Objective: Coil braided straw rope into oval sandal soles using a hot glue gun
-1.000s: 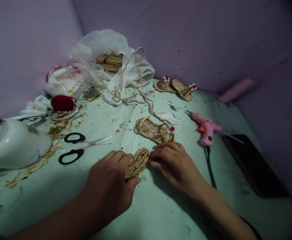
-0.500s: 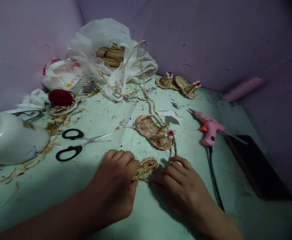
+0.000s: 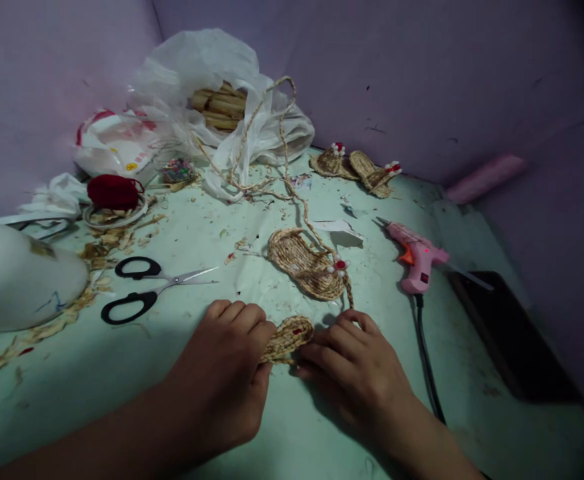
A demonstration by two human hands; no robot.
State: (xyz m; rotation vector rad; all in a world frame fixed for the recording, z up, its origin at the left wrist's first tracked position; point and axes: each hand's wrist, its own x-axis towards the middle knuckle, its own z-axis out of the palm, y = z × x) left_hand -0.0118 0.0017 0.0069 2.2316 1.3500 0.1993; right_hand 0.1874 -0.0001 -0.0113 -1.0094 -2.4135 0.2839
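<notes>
Coiled woven piece at your clock's centre, between both hands.
Your left hand curls tightly around its 9 o'clock end; your right hand, at 3 o'clock, is bent nearly closed on the braided cord, fingertips partly hidden. The coil could slacken if your left grip eases; a hard tug could drag the beaded slipper at 12 o'clock, since the cord crosses it. Count one coiled piece, one beaded slipper nearby, two wall-side slippers at 1, one glue gun at 2, one phone at 3, one pair of scissors at 10.
</notes>
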